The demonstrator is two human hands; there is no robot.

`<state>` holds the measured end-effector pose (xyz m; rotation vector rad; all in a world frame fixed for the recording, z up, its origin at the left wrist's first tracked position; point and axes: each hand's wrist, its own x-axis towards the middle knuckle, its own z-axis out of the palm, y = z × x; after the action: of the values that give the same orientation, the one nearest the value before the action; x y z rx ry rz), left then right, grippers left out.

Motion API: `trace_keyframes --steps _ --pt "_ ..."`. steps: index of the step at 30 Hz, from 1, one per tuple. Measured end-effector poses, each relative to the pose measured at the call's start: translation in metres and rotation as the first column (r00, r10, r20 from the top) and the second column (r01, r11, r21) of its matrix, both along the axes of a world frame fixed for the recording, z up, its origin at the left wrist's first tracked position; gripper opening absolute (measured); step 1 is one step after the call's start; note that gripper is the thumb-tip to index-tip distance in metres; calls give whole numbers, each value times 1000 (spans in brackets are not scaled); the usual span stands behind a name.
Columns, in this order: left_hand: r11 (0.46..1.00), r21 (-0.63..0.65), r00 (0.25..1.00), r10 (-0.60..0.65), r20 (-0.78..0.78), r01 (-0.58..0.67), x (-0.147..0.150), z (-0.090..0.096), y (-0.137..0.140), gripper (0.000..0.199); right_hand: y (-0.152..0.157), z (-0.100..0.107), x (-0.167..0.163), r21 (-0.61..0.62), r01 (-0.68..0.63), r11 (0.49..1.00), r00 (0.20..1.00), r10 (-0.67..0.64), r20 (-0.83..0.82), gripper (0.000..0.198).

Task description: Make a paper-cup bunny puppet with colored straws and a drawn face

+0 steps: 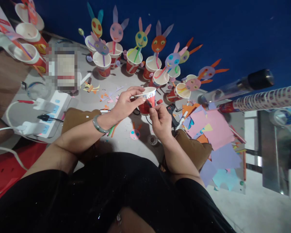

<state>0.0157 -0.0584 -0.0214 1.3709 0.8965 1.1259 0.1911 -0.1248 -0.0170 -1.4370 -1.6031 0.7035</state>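
Observation:
A red-and-white paper cup (150,95) stands upright in front of me, with my left hand (127,102) gripping its left side and rim. My right hand (160,121) is closed around a small dark thin tool (148,103), its tip against the front of the cup; its exact kind I cannot make out. Just below the hands lies a pink round paper face (135,134) with blue eyes and orange ears. Beside it is a roll of tape (152,139), and coloured paper strips (114,130) lie by my left wrist.
Several cups with paper rabbit faces (157,44) line the blue wall. Paper scraps (108,98) litter the table's middle. Coloured sheets (212,129) lie to the right, below a long stack of cups (264,99). A white power strip (54,111) with cables is at left.

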Motion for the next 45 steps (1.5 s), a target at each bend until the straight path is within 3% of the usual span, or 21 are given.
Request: trace_keyframes --steps 18,33,45 --pt "1000 17 1000 23 19 -23 1 -1 0 27 1 0 2 -21 -11 1000 1000 11 14 40" --pt "1000 11 1000 -5 -22 5 2 -2 -1 11 2 1 -1 -40 -6 999 999 5 -40 42" --pt "999 38 998 -6 -56 8 1 4 -1 12 2 -3 1 -71 -28 997 997 23 -68 39"
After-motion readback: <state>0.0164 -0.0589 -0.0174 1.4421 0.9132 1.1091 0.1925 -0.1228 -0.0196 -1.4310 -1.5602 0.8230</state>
